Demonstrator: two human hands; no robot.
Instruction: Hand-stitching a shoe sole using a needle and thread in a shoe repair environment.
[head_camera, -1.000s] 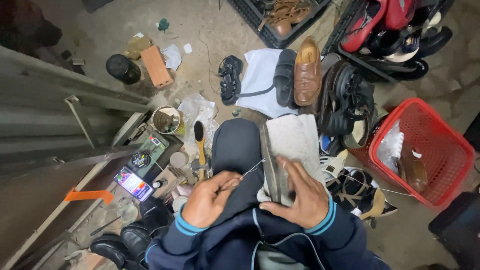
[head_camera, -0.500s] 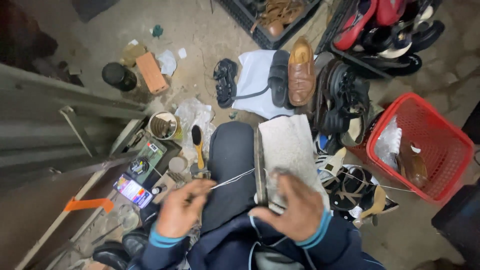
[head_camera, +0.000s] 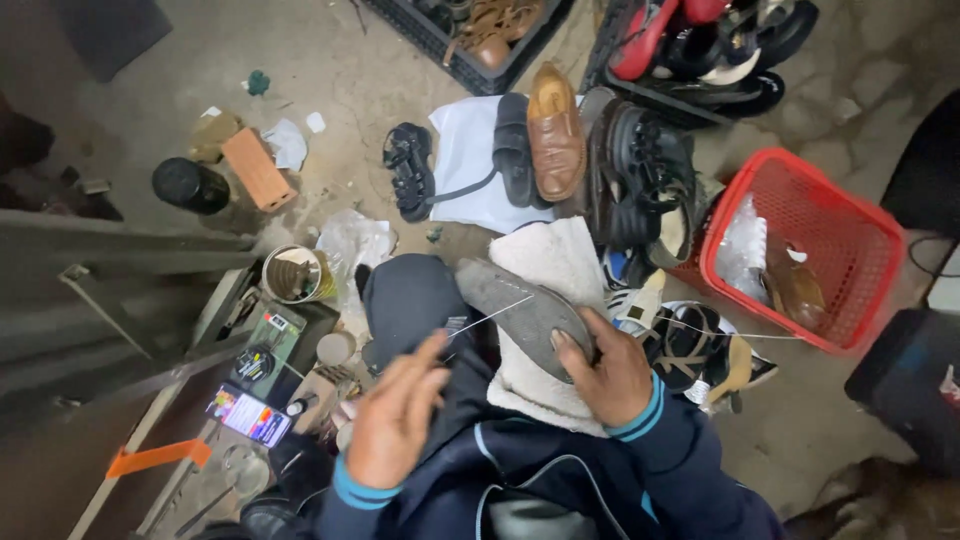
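Two hands at work over my lap, listed outward from the grey shoe sole (head_camera: 525, 315) lying on the pale cloth (head_camera: 550, 265) across my knee.

1. Right hand (head_camera: 610, 375): fingers curled over the near end of the sole, thumb on its upper face, closed firmly on it. A second ago the sole stood up on its edge; now it lies tilted with its flat face toward me.
2. Left hand (head_camera: 395, 420): just left of the sole, fingers half closed and pinched together on a thin white thread (head_camera: 490, 315) that runs taut to the sole's face. It has swung out and up from the sole, so I judge a stitch is being drawn through.
3. Left of the sole, beyond my knee: a round tin (head_camera: 293, 275), small pots and a bright packet (head_camera: 248, 415) on a low tray.
4. Right of the sole: a strappy sandal (head_camera: 690, 345) on the floor, then a red basket (head_camera: 870, 250) holding a brown shoe.
5. Beyond the sole: a black sandal (head_camera: 410, 170), a brown loafer (head_camera: 555, 130) and dark shoes on a white sheet.
6. Farthest: dark crates (head_camera: 600, 70) filled with footwear; an orange brick (head_camera: 258, 168) and a black jar (head_camera: 190, 185) off to the left.
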